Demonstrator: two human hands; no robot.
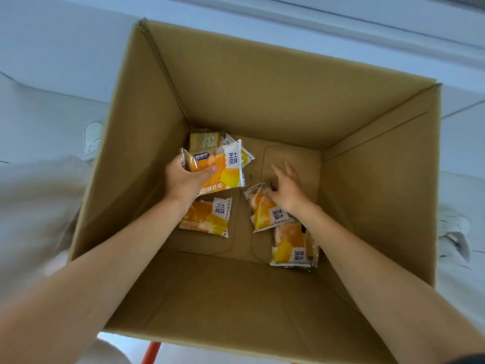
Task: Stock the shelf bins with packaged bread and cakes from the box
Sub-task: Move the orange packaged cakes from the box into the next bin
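I look down into a deep cardboard box [275, 101] with several orange-and-white bread packets on its floor. My left hand [185, 181] grips one packet [223, 170], thumb curled over its front, held just above the floor. Under it at the back left lie more packets [204, 140]. My right hand [286, 190] rests on a tilted packet [265, 212], fingers spread and mostly straight; whether it pinches the wrapper is unclear. One loose packet [207, 219] lies below my left wrist, and another [291, 245] sits near the right wall.
The box walls rise high on all sides, and both forearms reach in over the near wall. Pale floor surrounds the box. A light shoe [93, 136] shows at the left. An orange-red bar [151, 353] pokes out below the box's near edge.
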